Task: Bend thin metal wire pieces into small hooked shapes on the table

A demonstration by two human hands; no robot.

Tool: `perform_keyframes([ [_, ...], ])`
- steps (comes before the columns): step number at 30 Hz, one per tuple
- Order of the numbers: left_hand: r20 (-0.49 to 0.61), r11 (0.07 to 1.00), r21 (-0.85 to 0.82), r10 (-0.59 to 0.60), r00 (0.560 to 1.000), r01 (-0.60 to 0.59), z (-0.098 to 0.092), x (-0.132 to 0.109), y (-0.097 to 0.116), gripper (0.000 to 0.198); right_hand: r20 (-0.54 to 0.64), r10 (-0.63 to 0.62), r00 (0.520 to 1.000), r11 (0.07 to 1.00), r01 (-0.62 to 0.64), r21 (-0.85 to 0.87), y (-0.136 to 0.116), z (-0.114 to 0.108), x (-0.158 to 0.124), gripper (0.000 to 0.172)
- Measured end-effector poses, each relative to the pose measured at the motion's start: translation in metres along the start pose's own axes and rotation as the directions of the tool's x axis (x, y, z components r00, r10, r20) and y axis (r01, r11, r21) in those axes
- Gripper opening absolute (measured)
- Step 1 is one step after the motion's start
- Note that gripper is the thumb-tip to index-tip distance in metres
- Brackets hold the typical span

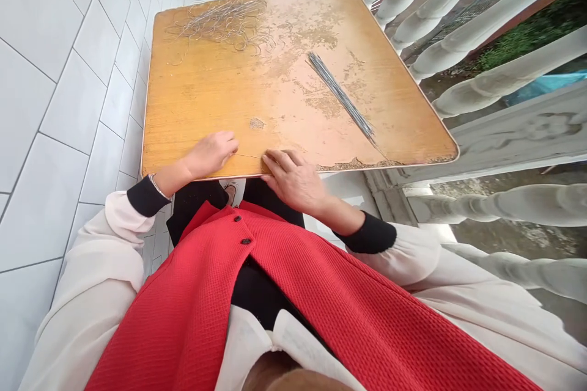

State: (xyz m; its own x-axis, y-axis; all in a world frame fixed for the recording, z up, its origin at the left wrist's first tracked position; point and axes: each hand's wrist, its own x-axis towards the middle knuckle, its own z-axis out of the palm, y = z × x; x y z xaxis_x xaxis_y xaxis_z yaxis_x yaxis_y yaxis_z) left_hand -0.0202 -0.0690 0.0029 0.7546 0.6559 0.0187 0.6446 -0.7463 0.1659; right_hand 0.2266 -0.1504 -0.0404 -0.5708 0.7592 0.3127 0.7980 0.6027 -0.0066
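Observation:
A thin wire (249,156) runs between my two hands, low over the near edge of the wooden tabletop (197,91). My left hand (208,154) is closed, pinching the wire's left part between thumb and fingers. At the wire's right part, my right hand (296,178) is also closed, fingers pressed together at the table edge; a small curve of wire shows by its fingertips. A bundle of straight grey wires (342,98) lies slantwise to the right. Towards the far left rests a tangled heap of wires with bent, looped ends (224,17).
A rough worn spot (257,123) marks the tabletop ahead of my hands. The surface (316,30) is peeling, and its near right edge (358,164) is chipped. A white tiled wall (64,85) stands left of the table; a white balustrade (435,30) runs along the right.

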Motion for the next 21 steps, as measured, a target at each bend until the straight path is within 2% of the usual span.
perform_keyframes([
  [2, -0.027, 1.0, -0.004, -0.006, 1.0, 0.006, 0.005, -0.012, 0.002, 0.026, -0.096, -0.036, 0.995, 0.999, 0.036, 0.001, 0.001, 0.011, -0.009, 0.043],
  [5, -0.063, 0.998, -0.06, -0.027, 0.998, 0.023, 0.011, -0.022, -0.002, 0.024, -0.188, -0.071, 0.98, 0.996, 0.08, 0.041, 0.012, 0.023, -0.011, 0.032],
  [7, -0.09, 0.986, -0.161, -0.056, 0.994, 0.041, 0.011, -0.023, -0.005, 0.023, -0.21, -0.132, 0.969, 0.985, 0.152, 0.086, 0.022, 0.021, -0.005, 0.032],
  [9, -0.121, 0.939, -0.337, -0.116, 0.986, 0.069, 0.007, -0.018, -0.007, 0.025, -0.27, -0.176, 0.946, 0.976, 0.204, 0.079, 0.031, 0.012, 0.009, 0.033],
  [11, -0.122, 0.82, -0.566, -0.187, 0.975, 0.087, -0.002, -0.008, -0.005, 0.03, -0.359, -0.194, 0.913, 0.978, 0.207, -0.002, 0.04, 0.0, 0.029, 0.033],
  [12, -0.093, 0.727, -0.681, -0.207, 0.974, 0.089, -0.008, -0.002, -0.003, 0.031, -0.379, -0.223, 0.898, 0.974, 0.225, -0.04, 0.044, -0.007, 0.041, 0.033],
  [14, -0.008, 0.527, -0.842, -0.224, 0.975, 0.115, -0.022, 0.01, 0.002, 0.03, -0.37, -0.238, 0.898, 0.971, 0.215, -0.104, 0.053, -0.016, 0.068, 0.038],
  [15, 0.029, 0.441, -0.888, -0.227, 0.973, 0.129, -0.029, 0.015, 0.005, 0.028, -0.378, -0.229, 0.897, 0.973, 0.198, -0.12, 0.058, -0.019, 0.082, 0.041],
  [17, 0.062, 0.312, -0.94, -0.243, 0.968, 0.138, -0.041, 0.025, 0.01, 0.024, -0.42, -0.281, 0.863, 0.959, 0.237, -0.155, 0.069, -0.02, 0.107, 0.041],
  [19, 0.064, 0.235, -0.963, -0.273, 0.96, 0.131, -0.049, 0.032, 0.014, 0.019, -0.455, -0.276, 0.847, 0.961, 0.245, -0.126, 0.079, -0.018, 0.131, 0.041],
  [21, 0.057, 0.191, -0.973, -0.337, 0.94, 0.128, -0.053, 0.039, 0.015, 0.015, -0.484, -0.218, 0.847, 0.974, 0.219, -0.055, 0.085, -0.015, 0.151, 0.043],
])
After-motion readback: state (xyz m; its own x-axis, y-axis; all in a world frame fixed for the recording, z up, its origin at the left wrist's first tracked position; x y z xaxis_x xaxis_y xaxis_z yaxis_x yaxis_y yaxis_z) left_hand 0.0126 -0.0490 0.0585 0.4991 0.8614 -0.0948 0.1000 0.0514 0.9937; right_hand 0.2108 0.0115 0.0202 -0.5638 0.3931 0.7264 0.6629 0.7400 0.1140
